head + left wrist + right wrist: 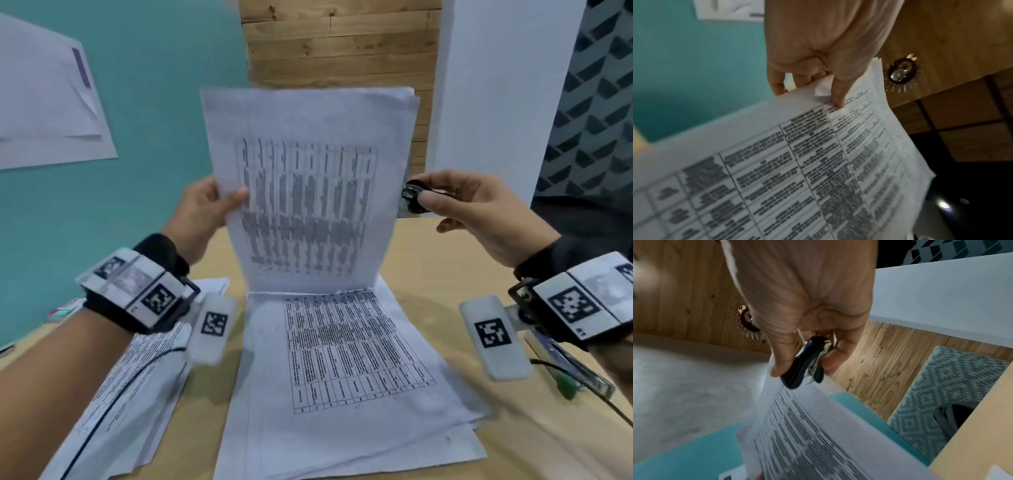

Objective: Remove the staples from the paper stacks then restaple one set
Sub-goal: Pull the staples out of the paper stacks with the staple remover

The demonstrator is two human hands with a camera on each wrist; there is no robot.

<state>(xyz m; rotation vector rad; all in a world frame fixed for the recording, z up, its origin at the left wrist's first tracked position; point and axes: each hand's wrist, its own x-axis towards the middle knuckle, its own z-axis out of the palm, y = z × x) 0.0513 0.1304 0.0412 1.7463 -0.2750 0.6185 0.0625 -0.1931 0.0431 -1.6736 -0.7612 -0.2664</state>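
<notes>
My left hand (219, 202) pinches the left edge of a raised paper stack (308, 192) printed with tables, thumb in front and fingers behind; the left wrist view shows that hand (818, 84) on the paper stack (797, 162). My right hand (455, 202) grips a black staple remover (414, 198) at the stack's right edge. In the right wrist view the staple remover (805, 368) sits between thumb and fingers of my right hand (803, 337), touching the paper stack (807, 434). Whether a staple is caught is hidden.
More printed sheets (342, 359) lie flat on the wooden table (428, 260) under the raised stack. Another paper set (137, 377) lies at the left with a black cable across it. A green-tipped cable (565, 387) lies at the right. A teal wall stands behind.
</notes>
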